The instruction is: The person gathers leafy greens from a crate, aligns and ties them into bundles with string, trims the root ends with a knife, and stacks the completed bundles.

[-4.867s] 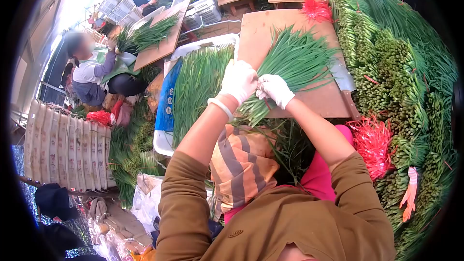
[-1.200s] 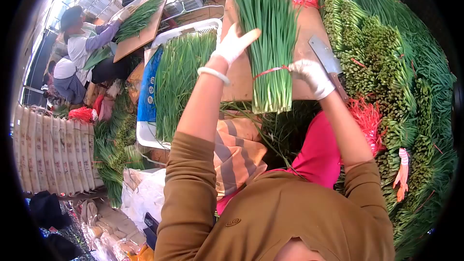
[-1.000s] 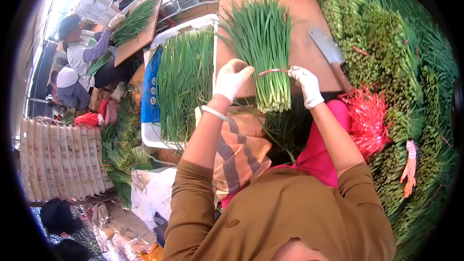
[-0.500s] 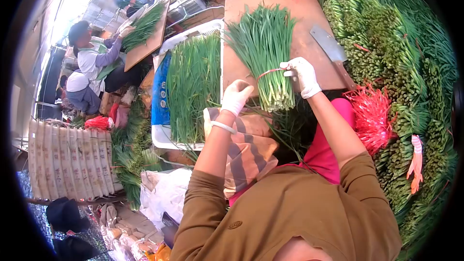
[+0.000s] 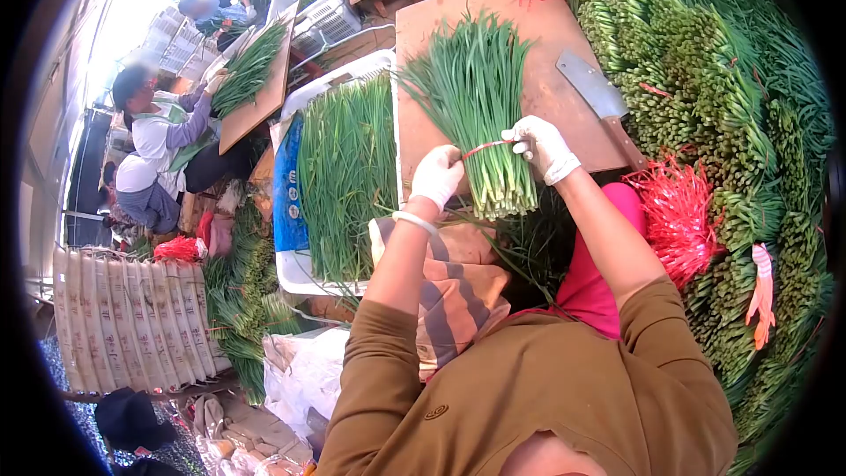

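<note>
So the leafy green bunch (image 5: 483,92) lies on the table (image 5: 551,53), stem ends poking past the near edge, probably so fingers can get around them. Left hand (image 5: 438,176) and right hand (image 5: 542,148) both look pinched shut on opposite ends of the red tie (image 5: 486,147), seemingly keeping it snug. Cleaver (image 5: 590,85) sits along the right edge, handle toward the near right corner, handy to reach.

One head-worn camera is noted, looking forward and steeply down over the torso (image 5: 529,379). It faces the bundle (image 5: 485,88) on the board (image 5: 560,97), near, with a wide field.
</note>
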A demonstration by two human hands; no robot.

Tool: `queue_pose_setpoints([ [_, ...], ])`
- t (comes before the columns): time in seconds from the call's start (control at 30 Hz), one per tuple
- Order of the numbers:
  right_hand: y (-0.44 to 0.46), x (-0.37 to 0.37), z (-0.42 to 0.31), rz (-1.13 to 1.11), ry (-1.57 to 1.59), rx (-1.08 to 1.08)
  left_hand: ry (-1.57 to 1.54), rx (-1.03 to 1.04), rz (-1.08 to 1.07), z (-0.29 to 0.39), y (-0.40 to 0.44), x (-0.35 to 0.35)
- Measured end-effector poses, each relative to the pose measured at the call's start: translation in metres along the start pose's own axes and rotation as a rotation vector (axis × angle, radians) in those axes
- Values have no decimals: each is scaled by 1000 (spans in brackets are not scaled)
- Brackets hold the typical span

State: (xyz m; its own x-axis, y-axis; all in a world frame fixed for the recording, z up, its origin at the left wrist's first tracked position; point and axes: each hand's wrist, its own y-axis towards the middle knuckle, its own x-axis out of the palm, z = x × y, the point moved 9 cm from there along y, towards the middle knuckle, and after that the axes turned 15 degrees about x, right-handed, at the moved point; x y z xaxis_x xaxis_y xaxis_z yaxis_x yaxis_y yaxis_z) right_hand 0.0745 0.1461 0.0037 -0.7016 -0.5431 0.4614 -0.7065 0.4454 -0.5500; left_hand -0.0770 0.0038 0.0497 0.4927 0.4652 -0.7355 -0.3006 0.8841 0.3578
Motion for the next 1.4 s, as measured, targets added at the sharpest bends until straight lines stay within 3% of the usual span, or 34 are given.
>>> queue_pose_setpoints([
  [0.03,-3,5,-6,8,-48,-19,187,212,59,39,5,-24],
  [0.1,-4,12,-15,-6,-65,-103,195,355,236,121,12,-60],
  [0.17,-8,23,-20,-69,-58,-217,117,560,-145,181,2,-22],
  [0.2,-15,31,-26,-44,-109,-224,222,667,-221,197,-13,-3],
  [0.3,-35,66,-53,-188,-126,-421,477,825,-378,182,-33,18],
  [0.43,-75,111,-79,-239,-239,-411,490,829,-344,171,-28,-57],
  [0.53,-49,117,-62,-184,-347,-308,321,748,-381,140,-41,-84],
  [0.67,-12,98,-25,-160,-342,-200,385,481,121,110,-17,-153],
  [0.7,-12,97,-24,-143,-320,-191,426,418,104,105,-10,-153],
  [0.83,-14,97,-26,-104,-281,-169,611,78,-295,83,25,-95],
  [0.97,-16,98,-28,-98,-261,-250,582,-109,-397,77,23,-29],
  [1.13,-31,108,-24,-49,-440,-239,702,-174,-369,73,7,-8],
  [1.17,-27,109,-21,6,-552,-422,711,-164,-340,58,4,-2],
  [1.27,-76,119,-23,-36,-795,-507,695,-66,-172,30,1,5],
  [1.3,-85,117,-14,-58,-905,-633,678,-39,-127,38,5,-3],
  [1.33,-89,108,2,-65,-1100,-622,703,-65,-192,40,5,-4],
  [1.37,-114,108,16,-51,-1269,-839,628,-128,-286,41,11,-10],
  [1.4,-108,91,26,-43,-1174,-815,550,-183,-377,39,19,-17],
])
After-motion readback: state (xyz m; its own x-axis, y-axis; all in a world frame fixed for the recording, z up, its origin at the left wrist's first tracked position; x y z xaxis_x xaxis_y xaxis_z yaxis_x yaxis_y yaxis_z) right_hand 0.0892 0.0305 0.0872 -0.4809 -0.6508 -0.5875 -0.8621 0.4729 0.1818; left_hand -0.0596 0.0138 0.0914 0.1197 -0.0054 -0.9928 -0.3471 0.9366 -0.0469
